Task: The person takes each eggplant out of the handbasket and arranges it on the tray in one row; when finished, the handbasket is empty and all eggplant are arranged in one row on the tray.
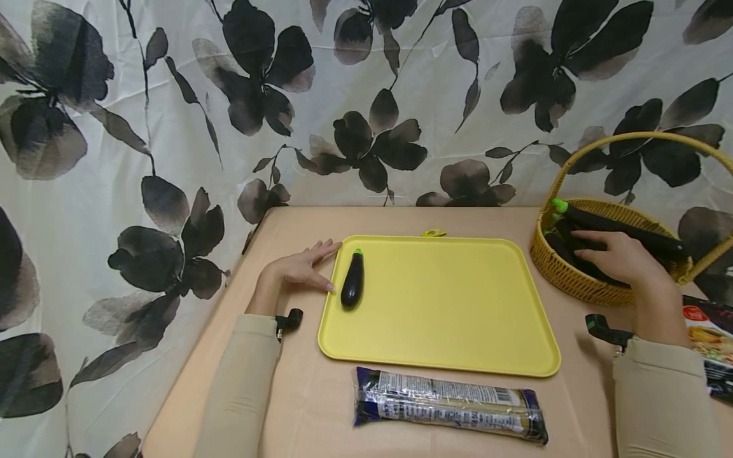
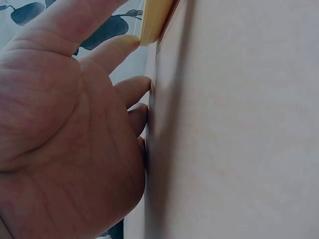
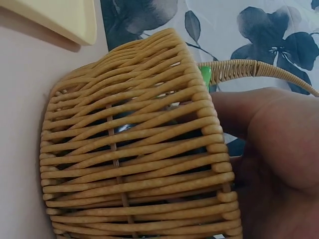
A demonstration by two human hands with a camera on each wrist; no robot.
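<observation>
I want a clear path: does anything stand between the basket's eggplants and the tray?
Yes: the left wall of the basket stands between the eggplants and the tray. Beyond it, nothing visible blocks the way.

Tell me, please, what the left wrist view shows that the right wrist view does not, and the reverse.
Only the left wrist view shows the left hand, its palm toward the camera.

Only the right wrist view shows the wicker basket, the right hand reaching past its rim, and a bright green tip there.

Both share part of the yellow tray, the tabletop and the flower-patterned fabric.
</observation>
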